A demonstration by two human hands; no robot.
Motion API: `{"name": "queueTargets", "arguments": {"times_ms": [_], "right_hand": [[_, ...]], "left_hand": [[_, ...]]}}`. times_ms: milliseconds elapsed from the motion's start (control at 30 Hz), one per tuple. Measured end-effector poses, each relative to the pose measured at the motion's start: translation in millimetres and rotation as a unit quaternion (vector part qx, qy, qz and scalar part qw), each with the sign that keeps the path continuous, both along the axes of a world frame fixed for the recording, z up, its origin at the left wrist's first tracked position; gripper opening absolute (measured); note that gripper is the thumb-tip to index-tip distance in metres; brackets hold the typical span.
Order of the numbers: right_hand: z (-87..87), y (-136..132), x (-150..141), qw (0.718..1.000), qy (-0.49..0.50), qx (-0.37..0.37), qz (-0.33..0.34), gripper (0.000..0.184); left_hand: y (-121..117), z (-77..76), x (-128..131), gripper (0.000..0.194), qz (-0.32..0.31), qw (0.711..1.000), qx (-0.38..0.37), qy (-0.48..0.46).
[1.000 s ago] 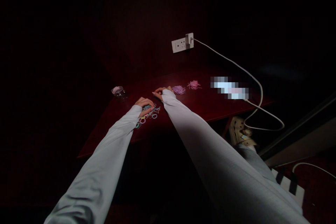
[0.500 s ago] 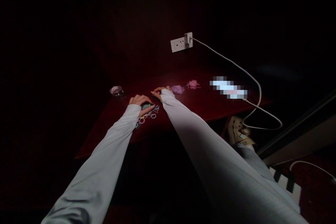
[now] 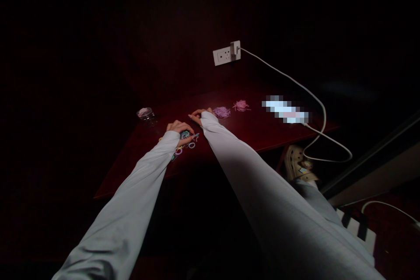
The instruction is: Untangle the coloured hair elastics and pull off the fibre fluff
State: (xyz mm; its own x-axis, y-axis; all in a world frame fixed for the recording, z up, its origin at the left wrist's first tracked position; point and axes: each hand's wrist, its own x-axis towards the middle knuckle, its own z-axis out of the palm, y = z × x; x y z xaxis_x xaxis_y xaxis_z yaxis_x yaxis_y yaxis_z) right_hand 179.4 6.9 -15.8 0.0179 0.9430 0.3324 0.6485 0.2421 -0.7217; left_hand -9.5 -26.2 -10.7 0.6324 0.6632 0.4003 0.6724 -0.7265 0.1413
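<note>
On a dark red table lies a loose heap of small coloured rubber rings. My left hand rests on this heap with its fingers curled over the rings. My right hand sits just behind it, fingers bent in a pinch; what it holds is too small to see. Right of that hand lie a purple pile of bands and a pink pile. Both arms wear long pale sleeves.
A small clear jar with pink contents stands at the table's left. A lit phone lies at the right, its white cable running to a wall socket. A shoe shows under the table edge. The room is very dark.
My left hand has shifted a little over the coloured rings, first back, then forward again. My right hand has stayed in place.
</note>
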Motion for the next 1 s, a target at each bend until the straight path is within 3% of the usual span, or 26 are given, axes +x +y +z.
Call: {"name": "queueTargets", "arguments": {"times_ms": [567,733,1000], "right_hand": [[3.8,-5.6,0.0,1.000,-0.001,-0.007,-0.002,0.026],[2.6,-2.9,0.2,1.000,0.005,-0.007,0.007,0.025],[8.8,-7.9,6.8,0.983,0.070,-0.062,0.158,0.053]], "left_hand": [[0.4,2.9,-2.5,0.026,-0.013,1.000,-0.018,-0.016],[0.8,6.8,-6.0,0.022,0.008,1.000,-0.001,-0.027],[0.0,14.3,-13.1,0.026,0.043,0.996,0.052,-0.063]]}}
